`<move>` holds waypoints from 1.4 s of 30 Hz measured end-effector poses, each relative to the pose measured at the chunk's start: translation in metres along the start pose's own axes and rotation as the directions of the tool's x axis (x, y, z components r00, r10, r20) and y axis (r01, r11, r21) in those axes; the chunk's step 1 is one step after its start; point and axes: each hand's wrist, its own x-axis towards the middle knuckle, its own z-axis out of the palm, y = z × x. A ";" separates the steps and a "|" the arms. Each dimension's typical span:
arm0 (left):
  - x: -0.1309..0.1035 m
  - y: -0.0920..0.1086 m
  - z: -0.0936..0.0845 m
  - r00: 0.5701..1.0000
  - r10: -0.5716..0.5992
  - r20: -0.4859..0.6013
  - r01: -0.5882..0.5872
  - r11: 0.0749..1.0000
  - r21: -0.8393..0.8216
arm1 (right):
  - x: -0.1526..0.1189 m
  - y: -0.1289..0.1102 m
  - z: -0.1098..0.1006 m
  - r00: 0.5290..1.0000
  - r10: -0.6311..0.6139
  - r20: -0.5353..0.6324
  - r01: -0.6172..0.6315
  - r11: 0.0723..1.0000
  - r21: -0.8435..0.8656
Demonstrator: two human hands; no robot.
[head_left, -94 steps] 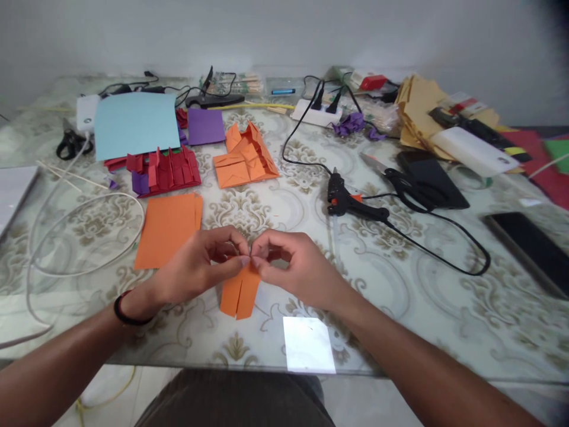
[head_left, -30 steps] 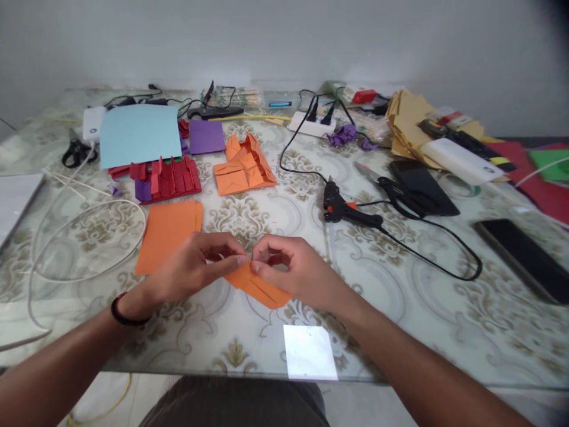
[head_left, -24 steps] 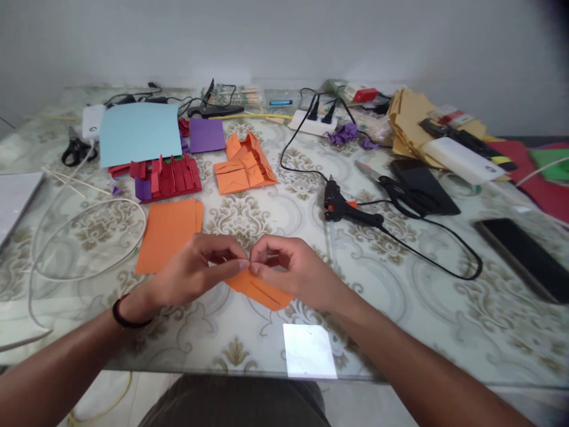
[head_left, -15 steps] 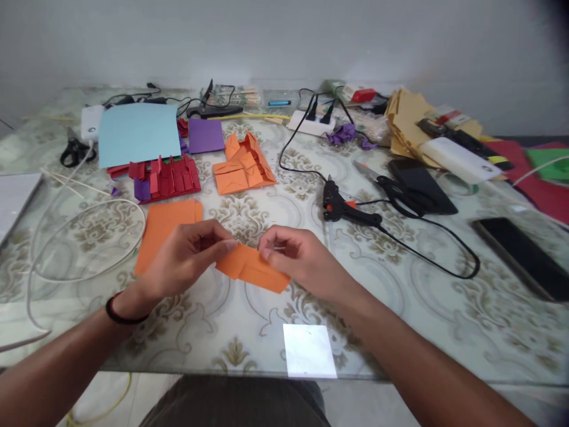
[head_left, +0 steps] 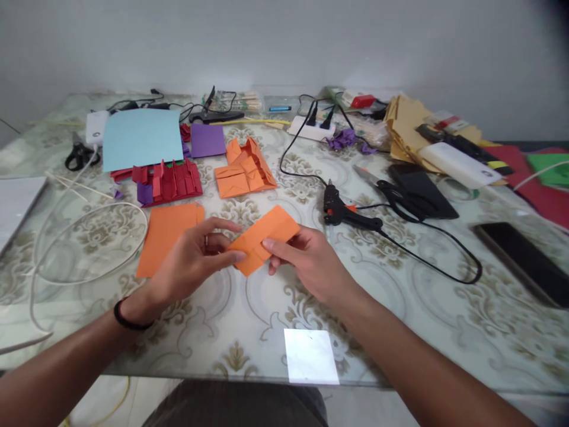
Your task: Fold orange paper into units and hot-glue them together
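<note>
A folded piece of orange paper point(head_left: 267, 236) is held up over the table between my two hands. My right hand point(head_left: 302, 255) pinches it, thumb on the front face and fingers behind. At its lower left corner, my left hand point(head_left: 200, 252) grips the edge between thumb and fingers. Under and behind my left hand lies a flat stack of orange paper point(head_left: 164, 228). Farther back rest folded orange pieces point(head_left: 244, 172), and left of them a row of folded red pieces point(head_left: 175, 181).
A black glue gun point(head_left: 344, 213) with a looping cable lies right of my hands, near black scissors point(head_left: 400, 196) and a phone point(head_left: 520, 258). A white power strip point(head_left: 311, 127) stands at the back. Light blue paper point(head_left: 142, 139) and a white cable point(head_left: 144, 237) are on the left.
The orange paper has been turned so its right end points up and away. My right thumb now presses on its front face. My left hand has shifted to its lower left corner.
</note>
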 end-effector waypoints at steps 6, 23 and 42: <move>-0.001 -0.010 0.000 0.982 -0.013 0.187 -0.021 0.983 0.182 | -0.006 -0.002 0.008 0.996 0.054 0.064 -0.041 0.981 -0.189; -0.002 -0.006 0.001 0.938 -0.080 0.336 0.010 0.979 0.205 | -0.008 -0.007 0.008 0.982 -0.153 0.107 0.184 0.885 -0.429; -0.002 -0.008 -0.001 0.938 -0.106 0.331 0.063 0.988 0.138 | -0.002 -0.012 -0.003 0.982 -0.157 0.100 0.184 0.909 -0.374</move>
